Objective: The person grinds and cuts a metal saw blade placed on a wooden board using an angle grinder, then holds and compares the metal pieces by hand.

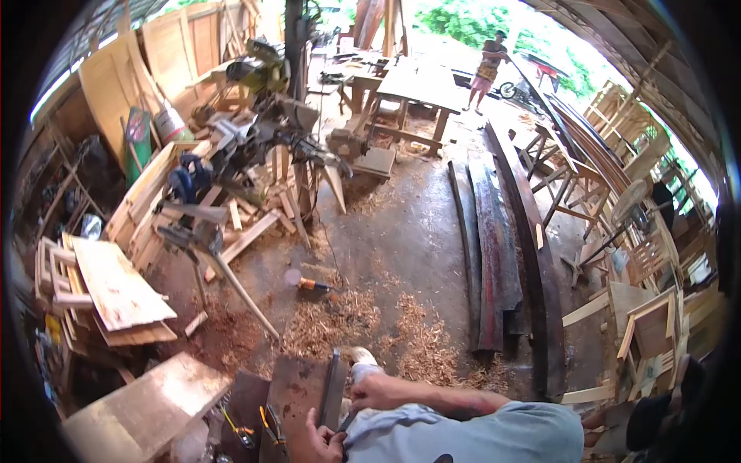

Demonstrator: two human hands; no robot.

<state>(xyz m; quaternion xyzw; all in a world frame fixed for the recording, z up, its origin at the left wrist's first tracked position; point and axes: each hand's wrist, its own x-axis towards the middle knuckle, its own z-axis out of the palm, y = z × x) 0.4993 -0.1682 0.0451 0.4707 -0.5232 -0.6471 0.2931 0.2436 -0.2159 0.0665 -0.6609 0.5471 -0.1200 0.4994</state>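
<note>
At the bottom, my left hand [323, 443] has its fingers bent around the lower end of a dark narrow bar [333, 386]. The bar lies along the edge of a brown wooden board [297, 390]. My right hand [375, 392] is closed just to the right of the bar, in front of my pale blue shirt. What its fingers hold, if anything, is hidden. Left of my left hand, orange-and-black pliers [272, 424] lie on the dark work surface. A yellow-handled tool [239, 434] lies beside them.
Wood shavings [417, 339] cover the floor ahead, near an orange-and-black power tool [312, 285]. Long dark planks [486, 255] lie on the right. A stand-mounted machine [262, 139] and scrap wood fill the left. A person [488, 69] stands far back beside a table [417, 81].
</note>
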